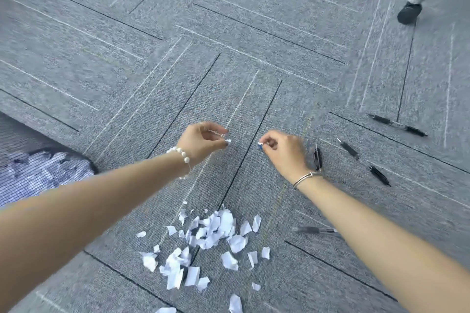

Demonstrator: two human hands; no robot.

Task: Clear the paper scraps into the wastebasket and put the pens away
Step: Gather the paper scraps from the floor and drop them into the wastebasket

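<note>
Scraps [203, 244] heaped close by, uncleared; left hand [201, 141] and right hand [282, 150] each pinching one small bit; pens [349, 148] strewn on carpet [229, 33]; mostly left.

open carpet [229, 33] ahead; scraps [211, 241] near, pens [351, 148] crowd right

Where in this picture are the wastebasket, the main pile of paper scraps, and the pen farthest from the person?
Wastebasket [45, 173]: head view, its mesh wall.
Pile of paper scraps [213, 231]: head view, middle of the heap.
Farthest pen [396, 124]: head view, mid-barrel.
</note>
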